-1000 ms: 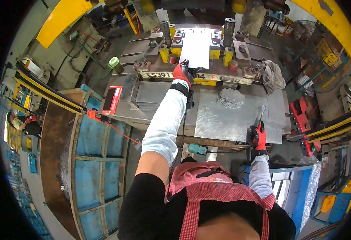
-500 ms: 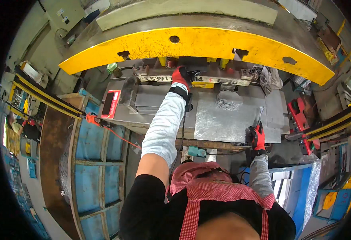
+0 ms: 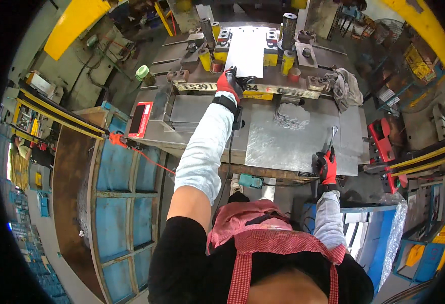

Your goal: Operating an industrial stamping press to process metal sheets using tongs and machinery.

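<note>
My left hand (image 3: 231, 85), in a red and black glove, reaches to the front of the press die. Its fingers close on the near edge of a bright, flat sheet (image 3: 246, 50) lying between the die's posts; the fingertips are partly hidden. Lower right, my right hand (image 3: 327, 166), gloved alike, is closed around a slim metal hand tool (image 3: 332, 138) with a rounded end, its exact kind unclear. The tool reaches over a large metal plate (image 3: 273, 152) on the bench. On that plate sits a stack of flat, wavy-edged metal pieces (image 3: 291, 116).
Dark and yellow posts (image 3: 289, 31) flank the die. Flat sheets (image 3: 194, 112) are stacked left of centre beside a red-framed card (image 3: 141, 119). A grey rag (image 3: 347, 88) hangs at the right. A blue-panelled rack (image 3: 113, 172) stands left; yellow-black rails (image 3: 63, 117) run alongside.
The yellow press beam has risen away from over the die, baring the posts and the bright sheet. Both hands stay nearly in place.
</note>
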Demonstrator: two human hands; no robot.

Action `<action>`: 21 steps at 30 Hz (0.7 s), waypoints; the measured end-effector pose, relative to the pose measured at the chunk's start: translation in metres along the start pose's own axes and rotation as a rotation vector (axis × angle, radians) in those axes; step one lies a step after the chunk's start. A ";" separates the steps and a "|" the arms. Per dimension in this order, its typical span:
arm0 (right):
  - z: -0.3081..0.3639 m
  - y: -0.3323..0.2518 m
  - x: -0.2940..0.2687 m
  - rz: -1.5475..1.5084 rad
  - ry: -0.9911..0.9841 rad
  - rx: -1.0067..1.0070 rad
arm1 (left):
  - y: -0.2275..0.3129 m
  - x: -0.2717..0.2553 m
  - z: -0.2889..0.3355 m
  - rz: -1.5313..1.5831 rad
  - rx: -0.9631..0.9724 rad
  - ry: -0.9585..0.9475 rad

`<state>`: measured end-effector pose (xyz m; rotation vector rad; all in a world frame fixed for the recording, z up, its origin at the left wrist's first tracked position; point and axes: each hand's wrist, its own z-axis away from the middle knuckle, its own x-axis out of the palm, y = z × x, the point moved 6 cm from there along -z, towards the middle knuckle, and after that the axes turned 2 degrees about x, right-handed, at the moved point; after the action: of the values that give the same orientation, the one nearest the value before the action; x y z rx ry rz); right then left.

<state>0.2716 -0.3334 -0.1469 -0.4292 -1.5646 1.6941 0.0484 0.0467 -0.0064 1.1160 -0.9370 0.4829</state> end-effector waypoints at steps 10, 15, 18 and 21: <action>0.002 -0.003 0.018 -0.062 0.094 -0.027 | -0.004 -0.007 -0.008 0.052 -0.045 -0.028; -0.010 0.002 0.015 -0.033 0.070 -0.038 | -0.009 -0.006 -0.006 0.057 -0.096 -0.041; -0.013 -0.002 0.005 0.205 0.086 -0.127 | -0.014 0.001 0.001 0.064 -0.151 -0.044; -0.001 -0.058 0.084 0.094 0.055 -0.126 | -0.009 -0.007 -0.001 0.013 -0.160 0.021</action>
<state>0.2363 -0.2750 -0.0710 -0.6180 -1.6385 1.6448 0.0516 0.0449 -0.0166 0.9593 -0.9477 0.4221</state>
